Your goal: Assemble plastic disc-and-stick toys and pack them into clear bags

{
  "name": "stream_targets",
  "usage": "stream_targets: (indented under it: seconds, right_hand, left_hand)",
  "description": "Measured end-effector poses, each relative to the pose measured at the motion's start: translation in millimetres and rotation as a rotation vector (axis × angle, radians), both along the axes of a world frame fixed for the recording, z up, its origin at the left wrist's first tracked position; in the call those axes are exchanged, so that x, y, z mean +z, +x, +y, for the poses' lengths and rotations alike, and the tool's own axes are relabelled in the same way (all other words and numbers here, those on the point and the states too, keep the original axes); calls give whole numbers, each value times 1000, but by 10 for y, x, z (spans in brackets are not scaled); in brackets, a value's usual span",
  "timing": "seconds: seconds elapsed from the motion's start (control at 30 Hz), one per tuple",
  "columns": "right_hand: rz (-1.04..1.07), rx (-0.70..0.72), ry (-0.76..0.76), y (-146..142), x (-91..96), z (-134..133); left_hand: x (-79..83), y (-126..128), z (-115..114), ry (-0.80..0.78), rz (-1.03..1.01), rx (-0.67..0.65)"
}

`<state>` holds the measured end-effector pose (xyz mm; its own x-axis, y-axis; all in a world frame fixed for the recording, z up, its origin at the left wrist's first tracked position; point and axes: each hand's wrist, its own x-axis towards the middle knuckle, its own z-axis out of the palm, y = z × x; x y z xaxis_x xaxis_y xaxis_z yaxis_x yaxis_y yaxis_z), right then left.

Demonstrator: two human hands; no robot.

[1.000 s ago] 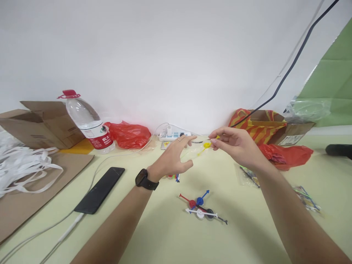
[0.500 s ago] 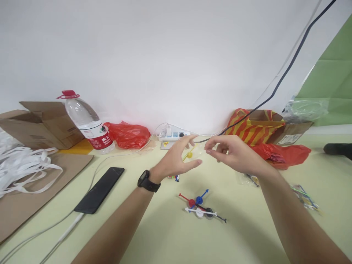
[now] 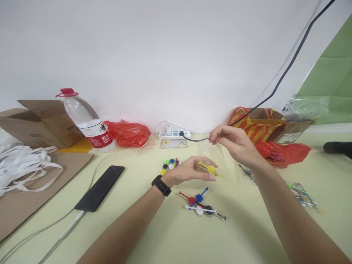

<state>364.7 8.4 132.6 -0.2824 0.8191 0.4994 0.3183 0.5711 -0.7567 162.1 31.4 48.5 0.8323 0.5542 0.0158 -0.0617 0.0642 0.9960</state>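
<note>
My left hand (image 3: pixel 189 170), with a black watch on its wrist, is curled with thumb and fingers around a yellow arrow spinner (image 3: pixel 211 169). Clear plastic film lies over or beside the spinner, and its edges are hard to make out. Higher and to the right, my right hand (image 3: pixel 233 141) pinches what looks like the top of a clear plastic bag (image 3: pixel 224 161). On the table below, red (image 3: pixel 191 201), blue (image 3: pixel 199 198), white (image 3: pixel 200 210) and black (image 3: pixel 209 210) arrow spinners lie overlapping. Several coloured round pieces (image 3: pixel 171 166) sit behind my left wrist.
A phone (image 3: pixel 100 189) on a cable and a large water bottle (image 3: pixel 95 132) stand left. A power strip (image 3: pixel 174 134) is by the wall. Red bags (image 3: pixel 128 134), a striped bag (image 3: pixel 247 126) and bagged spinners (image 3: pixel 302 194) lie around. White straps (image 3: pixel 30 168) lie far left.
My left hand has moved down and right, and its fingers have closed in around the yellow spinner. My right hand has risen slightly. The round pieces behind the left wrist are now uncovered.
</note>
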Motion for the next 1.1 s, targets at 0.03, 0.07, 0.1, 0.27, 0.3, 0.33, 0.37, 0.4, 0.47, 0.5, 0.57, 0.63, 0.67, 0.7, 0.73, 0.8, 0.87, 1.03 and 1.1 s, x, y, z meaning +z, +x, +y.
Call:
stream_targets:
  seconds: [0.03,0.07,0.1,0.27,0.3,0.33,0.37,0.4,0.47,0.5,0.57,0.63,0.67,0.7,0.73,0.8,0.87,1.03,1.1]
  right_hand:
    - [9,1,4,-3,-1,3]
    - [24,-11,15,-2,-1,6]
    - [45,-42,28,6,-2,12]
    - [99,-316,77,201,-58,125]
    - [25,-320,34,255,-86,155]
    - [-91,-283,-35,300,-118,182]
    - [-229,-212,-107,329,-154,201]
    - [-370,-111,-177,336,-191,211]
    - [-599,133,-295,273,-267,201]
    - [-667,250,-339,206,-306,183]
    - [-717,430,-386,26,-393,137]
    - [-745,560,-394,-166,-498,97]
    - [-779,603,-400,-250,-556,83]
    - [-822,623,-412,-320,-614,73]
    - [-870,625,-431,-375,-668,68]
    - [-942,600,-481,-434,-748,67]
    - [-977,575,-527,-433,-772,72]
    - [-994,497,-539,-247,-596,80]
    - [-981,486,-533,-144,-483,72]
  left_hand:
    - [3,7,-1,-8,6,13]
    - [15,0,7,-13,10,21]
    - [35,-19,23,-12,5,34]
    - [138,-196,167,-41,-115,239]
    - [142,-225,197,-46,-107,285]
    - [140,-248,223,-41,-95,326]
    - [133,-264,247,-32,-87,362]
    - [121,-273,268,-19,-83,396]
    - [89,-271,297,-7,-86,454]
    - [68,-260,305,-19,-92,478]
    - [15,-221,307,-72,-109,504]
    - [-53,-169,295,-120,-128,493]
    - [-91,-143,285,-112,-118,480]
    - [-130,-120,275,-87,-94,461]
    - [-169,-101,265,-57,-68,448]
    - [-248,-77,248,-27,-27,436]
    - [-328,-65,236,-36,-6,428]
    - [-519,-39,236,-24,-3,353]
    - [-563,-33,240,-7,3,322]
